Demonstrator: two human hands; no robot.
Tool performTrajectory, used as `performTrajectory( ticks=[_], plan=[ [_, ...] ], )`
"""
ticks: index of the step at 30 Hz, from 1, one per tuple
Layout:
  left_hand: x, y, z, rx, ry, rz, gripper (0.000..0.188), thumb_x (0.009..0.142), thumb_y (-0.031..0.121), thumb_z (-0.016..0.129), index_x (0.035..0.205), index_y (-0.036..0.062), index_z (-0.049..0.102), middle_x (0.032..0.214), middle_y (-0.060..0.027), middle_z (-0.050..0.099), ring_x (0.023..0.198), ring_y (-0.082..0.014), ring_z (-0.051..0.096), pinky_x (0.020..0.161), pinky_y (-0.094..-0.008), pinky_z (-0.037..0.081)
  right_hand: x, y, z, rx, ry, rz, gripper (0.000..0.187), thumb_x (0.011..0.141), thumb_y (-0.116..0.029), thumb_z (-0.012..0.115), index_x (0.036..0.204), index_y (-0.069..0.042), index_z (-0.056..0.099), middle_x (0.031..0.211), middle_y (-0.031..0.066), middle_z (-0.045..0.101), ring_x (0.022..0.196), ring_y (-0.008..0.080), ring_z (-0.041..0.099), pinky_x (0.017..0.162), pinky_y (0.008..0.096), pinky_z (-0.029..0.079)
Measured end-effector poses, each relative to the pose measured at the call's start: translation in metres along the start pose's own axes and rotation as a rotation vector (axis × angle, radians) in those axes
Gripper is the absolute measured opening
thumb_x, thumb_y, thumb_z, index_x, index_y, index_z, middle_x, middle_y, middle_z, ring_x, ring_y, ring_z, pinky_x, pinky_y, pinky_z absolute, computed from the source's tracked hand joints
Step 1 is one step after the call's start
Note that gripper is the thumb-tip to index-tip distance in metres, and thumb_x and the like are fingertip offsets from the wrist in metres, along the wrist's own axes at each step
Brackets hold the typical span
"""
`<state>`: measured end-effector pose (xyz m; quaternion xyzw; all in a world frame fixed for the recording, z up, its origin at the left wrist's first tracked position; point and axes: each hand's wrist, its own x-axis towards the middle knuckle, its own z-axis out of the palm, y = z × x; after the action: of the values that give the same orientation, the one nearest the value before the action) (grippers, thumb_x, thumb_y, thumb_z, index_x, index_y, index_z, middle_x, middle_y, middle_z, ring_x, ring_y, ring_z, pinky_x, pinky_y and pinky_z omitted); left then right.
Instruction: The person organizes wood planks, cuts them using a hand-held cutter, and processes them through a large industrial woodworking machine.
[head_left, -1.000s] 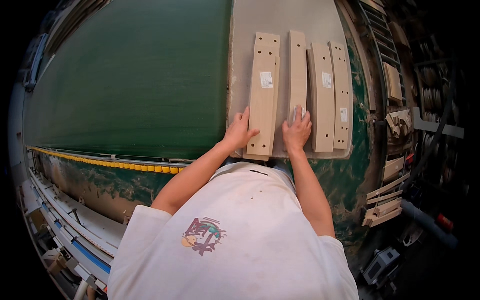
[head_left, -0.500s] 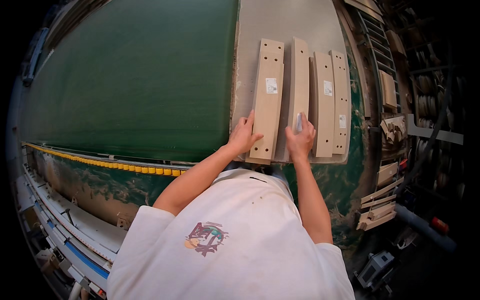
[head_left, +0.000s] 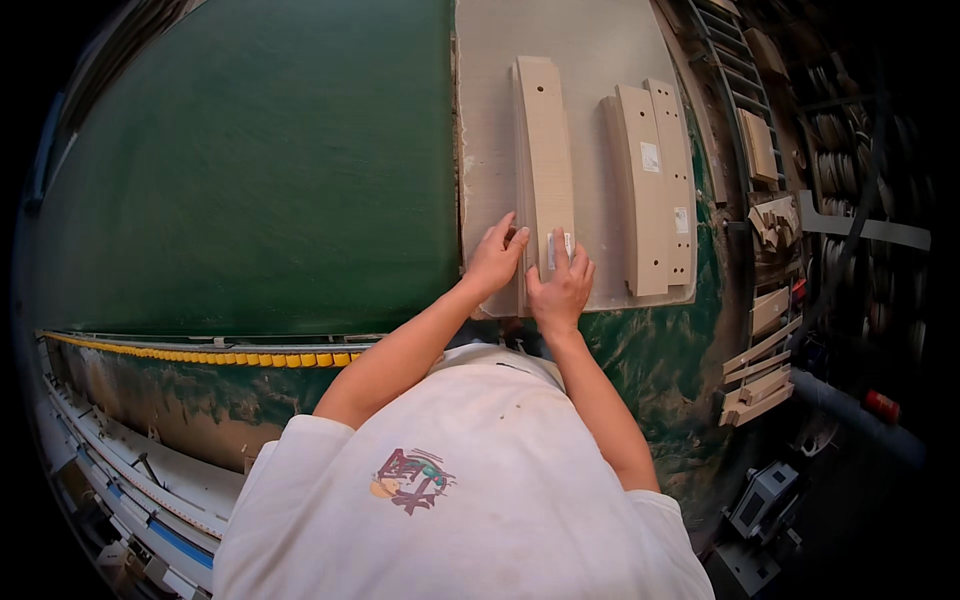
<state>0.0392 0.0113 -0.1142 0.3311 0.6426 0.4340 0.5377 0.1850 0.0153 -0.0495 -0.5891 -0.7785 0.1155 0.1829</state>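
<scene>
A long, gently curved wooden slat [head_left: 548, 150] lies on top of at least one more slat at the left of the pale board, its edges nearly flush with those below. It has a dark hole near its far end and a white label [head_left: 566, 245] near its close end. My left hand [head_left: 495, 260] is closed against the stack's left edge, fingers curled. My right hand [head_left: 562, 288] grips the top slat's near end, fingertips over the label. To the right lies a second stack of slats [head_left: 640, 200], beside a single-looking drilled slat [head_left: 676, 180].
The pale board [head_left: 605, 60] borders a wide green surface [head_left: 250, 180] on the left. A yellow segmented strip [head_left: 240, 358] runs along that surface's near edge. Wood offcuts [head_left: 760, 385] and a roller rack [head_left: 735, 60] stand at the right.
My right hand has brought its tilted slat left onto the left-hand slats, covering their label. Both hands are now closer together. The view has shifted slightly.
</scene>
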Motion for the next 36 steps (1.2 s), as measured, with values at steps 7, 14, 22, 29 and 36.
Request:
performTrajectory(
  ticks=[7, 14, 22, 29, 36],
  plan=[
    [-0.002, 0.024, 0.028, 0.296, 0.117, 0.091, 0.092, 0.096, 0.054, 0.068, 0.156, -0.0064, 0.034, 0.156, -0.0285, 0.039, 0.146, -0.0427, 0.038, 0.120, -0.0473, 0.034, 0.003, 0.026, -0.018, 0.177, -0.082, 0.056, 0.066, 0.086, -0.027, 0.078, 0.146, -0.007, 0.057, 0.143, 0.0234, 0.053, 0.131, 0.0417, 0.051, 0.112, 0.0500, 0.042],
    [-0.010, 0.048, 0.040, 0.409, 0.248, 0.199, 0.079, 0.096, 0.041, 0.070, 0.152, -0.0055, 0.039, 0.158, -0.0282, 0.037, 0.147, -0.0434, 0.037, 0.120, -0.0477, 0.034, 0.073, 0.153, -0.069, 0.236, 0.135, 0.228, 0.057, 0.092, -0.027, 0.074, 0.141, 0.000, 0.059, 0.143, 0.0226, 0.057, 0.135, 0.0401, 0.052, 0.115, 0.0461, 0.041],
    [0.042, 0.105, 0.168, 0.169, 0.016, 0.116, 0.069, 0.098, 0.032, 0.068, 0.151, -0.0030, 0.043, 0.151, -0.0261, 0.052, 0.137, -0.0357, 0.054, 0.113, -0.0421, 0.043, 0.149, 0.243, -0.049, 1.097, -0.453, 0.341, 0.064, 0.104, -0.016, 0.064, 0.159, 0.000, 0.036, 0.154, 0.0153, 0.052, 0.140, 0.0235, 0.050, 0.115, 0.0337, 0.041],
    [0.104, 0.070, 0.266, -0.135, 0.304, -0.007, 0.075, 0.104, 0.027, 0.060, 0.163, -0.0005, 0.023, 0.157, -0.0201, 0.046, 0.141, -0.0273, 0.049, 0.114, -0.0379, 0.041, 0.156, 0.259, -0.035, 1.343, -0.531, 0.365, 0.067, 0.105, -0.014, 0.062, 0.163, -0.003, 0.029, 0.155, 0.0122, 0.049, 0.140, 0.0206, 0.049, 0.116, 0.0324, 0.039],
    [0.061, 0.078, 0.261, -0.371, 0.249, 0.036, 0.066, 0.108, 0.016, 0.054, 0.164, 0.0007, 0.023, 0.157, -0.0145, 0.047, 0.141, -0.0204, 0.046, 0.115, -0.0342, 0.039, 0.130, 0.242, -0.078, 1.334, -0.547, 0.317, 0.068, 0.105, -0.011, 0.059, 0.164, -0.003, 0.026, 0.157, 0.0126, 0.046, 0.141, 0.0210, 0.047, 0.117, 0.0336, 0.039]
  ],
)
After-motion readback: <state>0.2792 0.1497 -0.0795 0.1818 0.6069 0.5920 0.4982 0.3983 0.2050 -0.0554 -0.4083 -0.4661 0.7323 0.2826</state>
